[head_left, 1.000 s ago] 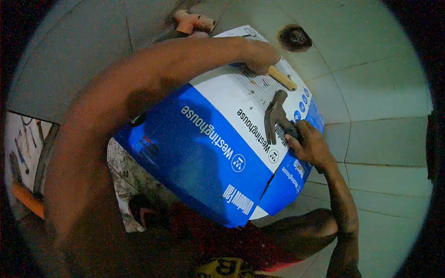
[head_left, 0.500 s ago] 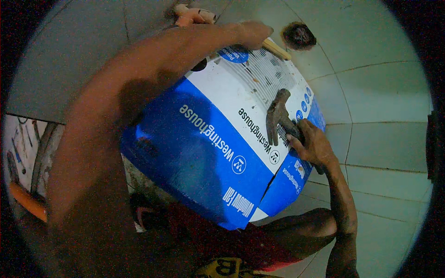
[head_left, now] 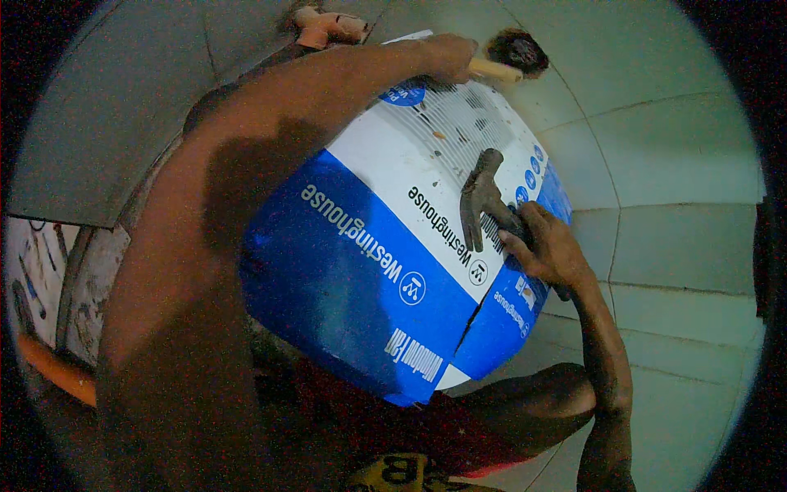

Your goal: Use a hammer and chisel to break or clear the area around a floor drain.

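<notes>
A large blue and white cardboard box (head_left: 328,238) stands tilted in front of me, close above my legs. My right hand (head_left: 551,250) rests over its right side, wrapped round the dark handle of a claw hammer (head_left: 482,201), close below the head. At the far end of the box, my left hand (head_left: 449,57) is closed on a pale yellow stick-like piece (head_left: 496,71). Its free end lies at the lower edge of a rough dark hole (head_left: 518,52) in the tiles. The rest of that piece is hidden by my hand.
Pale tiles (head_left: 672,164) surround the box at the right. An orange-pink pipe fitting (head_left: 328,29) sticks out at the far left, beyond my left forearm. At the lower left lies an orange tube-like thing (head_left: 57,369). Small dark crumbs and chips lie on the box.
My left hand has moved the yellow piece up to the hole's edge and turned it flatter. The box has shifted slightly. My right hand still holds the hammer in nearly the same place.
</notes>
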`<state>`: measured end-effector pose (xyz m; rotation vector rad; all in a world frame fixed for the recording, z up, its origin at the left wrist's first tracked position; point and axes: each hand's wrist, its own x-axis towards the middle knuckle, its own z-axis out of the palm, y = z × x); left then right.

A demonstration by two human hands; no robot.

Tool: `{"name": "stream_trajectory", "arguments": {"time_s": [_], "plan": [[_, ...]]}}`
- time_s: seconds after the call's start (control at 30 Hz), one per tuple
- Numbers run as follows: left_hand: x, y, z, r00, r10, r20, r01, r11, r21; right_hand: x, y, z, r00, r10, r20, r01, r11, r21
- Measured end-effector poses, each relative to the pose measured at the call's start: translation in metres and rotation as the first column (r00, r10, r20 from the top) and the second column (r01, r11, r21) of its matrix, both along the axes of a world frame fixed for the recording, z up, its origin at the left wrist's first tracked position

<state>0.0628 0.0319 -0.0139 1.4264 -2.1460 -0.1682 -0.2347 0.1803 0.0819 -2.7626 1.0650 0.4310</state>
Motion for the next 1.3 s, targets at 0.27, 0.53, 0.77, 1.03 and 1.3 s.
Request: {"name": "stream_trajectory", "arguments": {"time_s": [0.27, 0.53, 0.77, 1.03, 1.3], "plan": [[-0.048, 0.031, 0.017, 0.211, 0.361, -0.908, 0.283, 0.867, 0.410, -0.008, -0.003, -0.001, 0.997, 0.049, 0.057, -0.048, 0.999, -0.018], [-0.083, 0.011, 0.002, -0.383, 0.483, -0.787, 0.348, 0.865, 0.362, -0.012, -0.014, -0.007, 0.995, 0.097, 0.031, -0.095, 0.994, -0.047], [-0.132, 0.020, -0.010, -0.630, 0.433, -0.645, 0.429, 0.886, 0.176, -0.017, -0.001, 0.057, 0.938, -0.275, 0.210, 0.262, 0.961, 0.090], [-0.222, 0.008, -0.020, -0.799, 0.244, -0.550, 0.434, 0.867, -0.245, 0.000, -0.001, 0.117, 0.592, -0.595, 0.543, 0.623, 0.766, 0.159], [-0.279, -0.055, -0.060, -0.336, 0.083, -0.938, 0.436, 0.897, -0.077, 0.039, -0.063, 0.146, 0.891, -0.160, 0.425, 0.326, 0.877, -0.352]]}}
